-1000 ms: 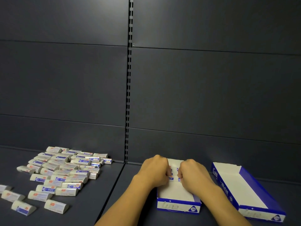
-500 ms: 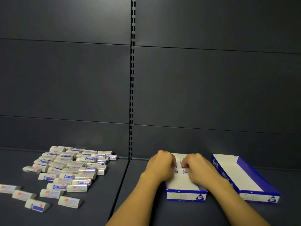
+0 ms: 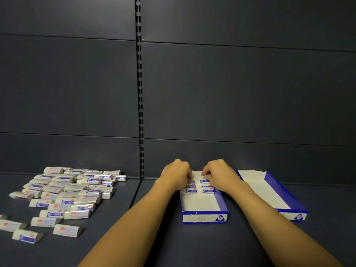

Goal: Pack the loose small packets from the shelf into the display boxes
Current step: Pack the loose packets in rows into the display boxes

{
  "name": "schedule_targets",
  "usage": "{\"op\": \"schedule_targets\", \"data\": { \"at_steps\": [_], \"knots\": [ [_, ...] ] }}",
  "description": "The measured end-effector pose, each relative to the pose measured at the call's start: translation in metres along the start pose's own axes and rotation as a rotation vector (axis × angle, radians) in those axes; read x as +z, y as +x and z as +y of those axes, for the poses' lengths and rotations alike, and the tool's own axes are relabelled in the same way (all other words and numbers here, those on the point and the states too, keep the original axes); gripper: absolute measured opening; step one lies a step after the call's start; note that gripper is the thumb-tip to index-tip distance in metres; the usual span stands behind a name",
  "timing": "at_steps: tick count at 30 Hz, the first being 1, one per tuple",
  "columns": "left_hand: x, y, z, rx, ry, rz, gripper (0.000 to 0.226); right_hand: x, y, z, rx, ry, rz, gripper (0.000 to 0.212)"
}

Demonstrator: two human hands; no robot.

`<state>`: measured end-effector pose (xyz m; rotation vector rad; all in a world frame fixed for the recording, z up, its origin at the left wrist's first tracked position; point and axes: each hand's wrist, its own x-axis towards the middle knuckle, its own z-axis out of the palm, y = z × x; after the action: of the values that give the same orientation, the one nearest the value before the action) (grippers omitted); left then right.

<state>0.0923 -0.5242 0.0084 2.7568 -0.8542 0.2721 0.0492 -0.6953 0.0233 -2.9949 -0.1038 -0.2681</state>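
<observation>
Where both hands curl over the far end of the near display box [image 3: 204,212], fingertips hidden, left hand [image 3: 176,175] and right hand [image 3: 218,175] perhaps pinch packets [image 3: 200,189]; their grip I cannot tell. Two boxes; second box [image 3: 279,197] empty; loose packets [image 3: 63,191] on the shelf [image 3: 154,237].

i see my left hand [image 3: 176,175] and right hand [image 3: 219,175] with fingers curled down onto the small white-and-blue packets in the box [image 3: 199,186], at the far end of the blue-and-white cardboard display box [image 3: 204,217]. a second blue-and-white display box [image 3: 285,199] sits just right of it. a heap of loose white packets [image 3: 63,193] lies well to the left on the dark grey shelf [image 3: 173,243].
</observation>
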Motion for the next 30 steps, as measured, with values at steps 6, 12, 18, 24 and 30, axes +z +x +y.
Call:
{"op": "schedule_targets", "data": {
  "at_steps": [6, 12, 18, 24, 30],
  "knots": [
    [-0.004, 0.007, 0.004, 0.031, 0.071, -0.061, 0.026, 0.003, 0.015, 0.001, -0.072, -0.062, -0.055, 0.022],
    [-0.003, 0.01, 0.003, 0.011, 0.028, -0.101, 0.027, 0.009, 0.023, -0.001, -0.112, -0.09, -0.096, 0.014],
    [-0.003, 0.014, 0.003, 0.004, -0.003, -0.076, 0.022, 0.014, 0.029, 0.002, -0.102, -0.037, -0.066, 0.008],
    [-0.007, 0.013, 0.004, -0.012, 0.021, -0.08, 0.021, 0.008, 0.024, 0.004, -0.069, 0.031, -0.071, 0.008],
    [-0.018, 0.004, 0.006, 0.061, 0.022, -0.074, 0.022, -0.007, 0.011, 0.003, -0.094, 0.07, -0.079, 0.016]
  ]
}}
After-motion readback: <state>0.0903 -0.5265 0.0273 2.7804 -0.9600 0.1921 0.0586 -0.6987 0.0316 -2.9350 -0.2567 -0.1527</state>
